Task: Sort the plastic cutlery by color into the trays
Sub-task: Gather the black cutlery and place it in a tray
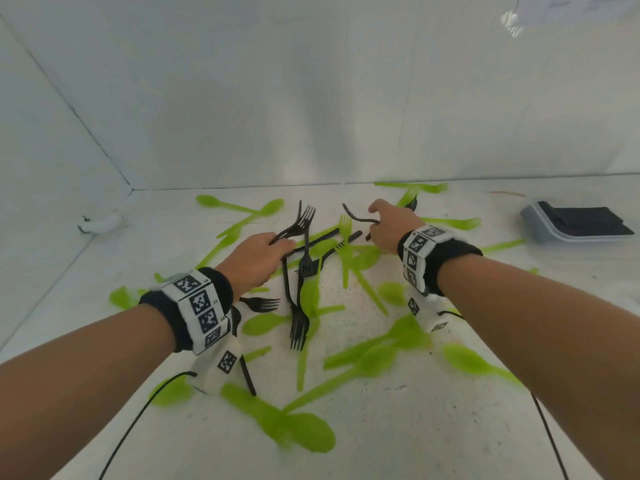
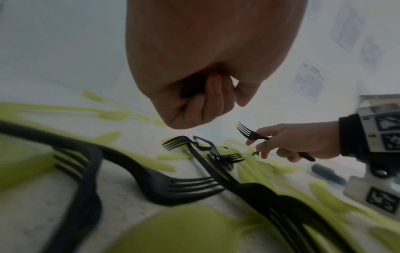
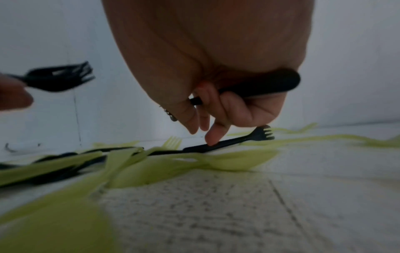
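**Desk:** Where does the cutlery lie?

**Photographer:** Black forks and green spoons and forks sprawl mixed across the middle of the white table. The left hand curls round a bunch of black forks, tines up toward 12 o'clock. The right hand grips a black fork by its handle, and one fingertip touches a second black fork lying flat beneath it.

**Desk:** And the edges?

**Photographer:** At 12 o'clock green forks lie right against the back wall. At 2 o'clock a grey tray with dark contents sits well apart from the pile, bare tabletop between them. At 10 o'clock, toward the corner, the surface is open but for a small white object. Green spoons run under both forearms at 6 o'clock, beside the black cables.
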A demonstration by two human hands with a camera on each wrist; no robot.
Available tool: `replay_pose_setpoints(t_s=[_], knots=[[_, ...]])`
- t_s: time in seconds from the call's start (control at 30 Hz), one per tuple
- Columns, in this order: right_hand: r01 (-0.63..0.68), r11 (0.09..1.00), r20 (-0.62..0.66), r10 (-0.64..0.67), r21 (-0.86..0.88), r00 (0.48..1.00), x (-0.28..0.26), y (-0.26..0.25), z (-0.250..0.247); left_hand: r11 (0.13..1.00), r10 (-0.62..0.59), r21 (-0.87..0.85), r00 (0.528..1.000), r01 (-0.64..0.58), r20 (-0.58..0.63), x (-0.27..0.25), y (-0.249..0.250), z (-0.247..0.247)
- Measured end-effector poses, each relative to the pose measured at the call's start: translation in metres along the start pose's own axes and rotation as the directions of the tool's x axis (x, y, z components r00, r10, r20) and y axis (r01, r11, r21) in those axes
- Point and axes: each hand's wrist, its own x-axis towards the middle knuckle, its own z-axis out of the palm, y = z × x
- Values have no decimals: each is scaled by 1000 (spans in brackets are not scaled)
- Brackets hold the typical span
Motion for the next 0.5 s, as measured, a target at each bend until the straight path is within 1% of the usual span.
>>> replay_pose_setpoints(t_s=[0.07, 0.13, 0.17, 0.2, 0.27, 0.3, 0.33, 0.43, 0.5], knots=[[15, 990, 54, -7, -141, 998, 7, 1, -1, 976, 130, 179, 992, -128, 0, -1, -4, -3], [41, 971, 80, -23, -234, 997, 12, 1, 1, 911, 278, 311, 960, -270, 19, 0, -10, -8], [52, 966, 86, -31, -253, 996, 14, 1, 3, 856, 348, 394, 937, -335, 41, 2, -12, -11], [59, 964, 96, -35, -260, 995, 14, 2, 4, 777, 406, 496, 910, -389, 78, 4, -14, -13], [56, 965, 109, -29, -256, 994, 14, 4, 7, 573, 489, 669, 853, -473, 185, 13, -18, -18], [45, 969, 104, -20, -244, 994, 14, 7, 8, 486, 504, 719, 832, -496, 233, 18, -17, -20], [27, 975, 89, -8, -220, 996, 13, 9, 8, 427, 504, 751, 822, -503, 264, 22, -16, -22], [-53, 991, 18, 56, -120, 998, 13, 16, 7, 285, 457, 814, 818, -506, 349, 38, -8, -23], [-77, 990, 26, 81, -114, 996, 13, 19, 7, 197, 400, 821, 808, -536, 432, 47, -1, -19]])
